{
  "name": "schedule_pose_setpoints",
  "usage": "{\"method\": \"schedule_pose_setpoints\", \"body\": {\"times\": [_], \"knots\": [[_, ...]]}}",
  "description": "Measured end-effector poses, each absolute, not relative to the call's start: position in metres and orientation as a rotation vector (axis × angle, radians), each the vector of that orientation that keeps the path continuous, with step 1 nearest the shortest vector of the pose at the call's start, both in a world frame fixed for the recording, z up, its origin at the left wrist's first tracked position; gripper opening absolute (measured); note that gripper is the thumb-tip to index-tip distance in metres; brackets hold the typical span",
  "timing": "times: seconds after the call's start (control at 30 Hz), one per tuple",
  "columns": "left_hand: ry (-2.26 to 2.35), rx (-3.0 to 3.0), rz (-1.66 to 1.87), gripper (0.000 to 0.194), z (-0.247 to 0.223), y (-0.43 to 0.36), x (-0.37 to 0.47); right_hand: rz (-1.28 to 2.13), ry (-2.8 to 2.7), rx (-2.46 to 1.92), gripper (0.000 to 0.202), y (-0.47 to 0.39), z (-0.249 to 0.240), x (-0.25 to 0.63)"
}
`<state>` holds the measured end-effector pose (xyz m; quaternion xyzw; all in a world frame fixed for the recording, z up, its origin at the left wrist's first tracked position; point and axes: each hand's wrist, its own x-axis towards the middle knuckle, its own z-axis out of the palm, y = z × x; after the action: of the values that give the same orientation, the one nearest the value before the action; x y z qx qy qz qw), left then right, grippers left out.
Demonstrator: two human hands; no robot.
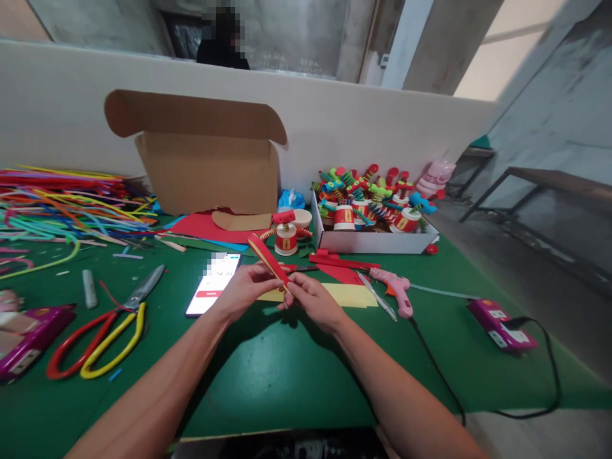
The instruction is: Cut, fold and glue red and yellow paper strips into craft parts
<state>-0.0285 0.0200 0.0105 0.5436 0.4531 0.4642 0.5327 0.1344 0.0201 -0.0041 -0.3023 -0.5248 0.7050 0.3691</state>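
Over the middle of the green table, my left hand (248, 287) and my right hand (308, 296) meet, both with fingers closed on a narrow red paper strip (268, 256). The strip slants up and left from my fingertips, and a yellowish edge shows along it. Beneath and behind my hands lie yellow paper pieces (349, 294). A small cup figure (285, 240) with a red head and spring-like arms stands just beyond the strip. To the left of my left hand is a lit phone (214, 284).
Large scissors (115, 325) and a grey marker (89, 289) lie left. A pink glue gun (396, 290) with a black cable lies right, near a purple box (502, 325). Behind are a white box (375, 241) of figures, an open cardboard box (210, 169) and colourful strips (71, 204). A person (224, 41) is beyond the partition.
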Motion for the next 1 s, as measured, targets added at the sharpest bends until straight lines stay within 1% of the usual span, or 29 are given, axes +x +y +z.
{"method": "schedule_pose_setpoints", "body": {"times": [0.2,0.3,0.4,0.47,0.6,0.77,0.83,0.9,1.0], "knots": [[1.095,1.238,1.125,0.025,0.011,0.018,-0.024,1.894,-1.338,-0.798,0.025,0.021,-0.001,0.137],[1.079,1.187,1.170,0.033,0.015,0.020,-0.029,1.720,-1.474,-0.866,0.022,0.027,-0.002,0.142],[1.018,1.100,1.357,0.039,0.022,0.021,-0.037,1.411,-1.647,-0.941,0.019,0.032,-0.004,0.146],[0.963,1.038,1.464,0.040,0.026,0.022,-0.040,1.291,-1.706,-0.967,0.018,0.033,-0.005,0.147],[0.918,0.984,1.541,0.040,0.028,0.021,-0.038,1.212,-1.760,-1.000,0.020,0.031,-0.006,0.145],[0.987,1.093,1.613,0.046,0.028,0.021,-0.037,1.204,-1.827,-1.057,0.021,0.029,-0.005,0.144],[0.992,1.149,1.603,0.042,0.029,0.022,-0.043,1.198,-1.826,-1.066,0.022,0.030,-0.005,0.146],[0.996,1.201,1.520,0.036,0.029,0.023,-0.052,1.188,-1.823,-1.074,0.022,0.032,-0.004,0.148],[1.018,1.248,1.387,0.035,0.030,0.024,-0.067,1.233,-1.816,-1.074,0.020,0.034,-0.004,0.151]]}}
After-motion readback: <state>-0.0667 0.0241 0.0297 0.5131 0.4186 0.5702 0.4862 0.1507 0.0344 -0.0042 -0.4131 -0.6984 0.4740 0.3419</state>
